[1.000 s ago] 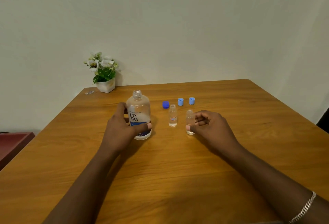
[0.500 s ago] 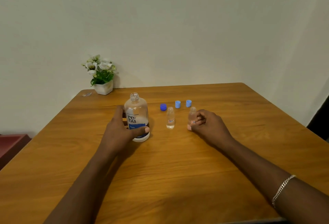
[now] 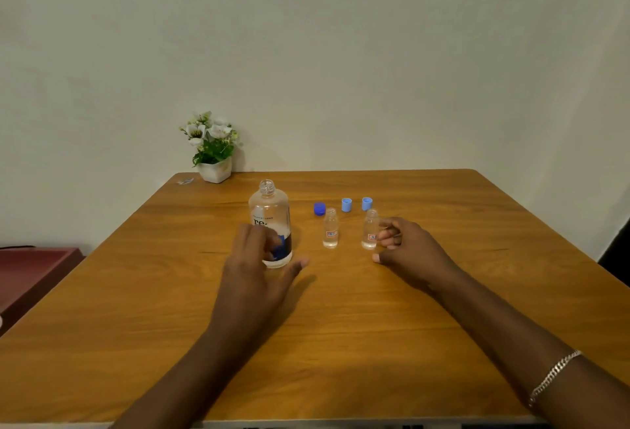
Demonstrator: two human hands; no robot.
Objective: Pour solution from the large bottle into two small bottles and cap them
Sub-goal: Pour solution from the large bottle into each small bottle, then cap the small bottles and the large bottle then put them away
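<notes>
The large clear bottle point(image 3: 269, 210) with a blue label stands uncapped on the wooden table point(image 3: 341, 343). My left hand point(image 3: 255, 268) hovers just in front of it, fingers spread, holding nothing. Two small clear bottles stand uncapped to its right, one in the middle point(image 3: 330, 229) and one further right point(image 3: 370, 227), each with a little liquid at the bottom. My right hand point(image 3: 409, 251) sits right beside the right small bottle, fingers loosely curled, thumb off it. Behind the bottles lie a dark blue cap point(image 3: 319, 208) and two light blue caps point(image 3: 346, 204) point(image 3: 367, 203).
A small white pot of flowers point(image 3: 213, 152) stands at the table's far left corner, with a small clear scrap point(image 3: 185, 181) beside it. A dark red surface point(image 3: 30, 272) lies lower, off the table's left side. A wall rises behind the table.
My left hand has let go of the large bottle and opened its fingers. My right hand has released the right small bottle, which stands on the table.
</notes>
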